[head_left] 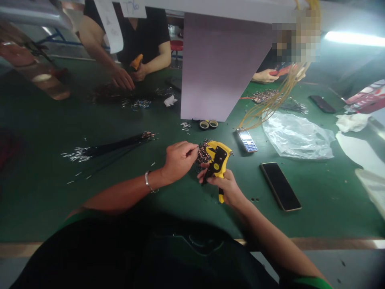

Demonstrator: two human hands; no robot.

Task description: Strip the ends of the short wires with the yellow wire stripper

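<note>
We see right hand (229,188) wrapped round handle of yellow-black hand tool (218,160), tool's head just right of left fingertips. Our left hand (179,161) curled, thumb and forefinger pinched together — whether wire sits between, we cannot tell. Pile of wire ends (202,154) directly behind tool, on green table (325,204). To left, bundle of dark wires (117,146) lies flat. To right — black phone (280,186), keypad phone (248,141), clear plastic bag (297,136).
</note>
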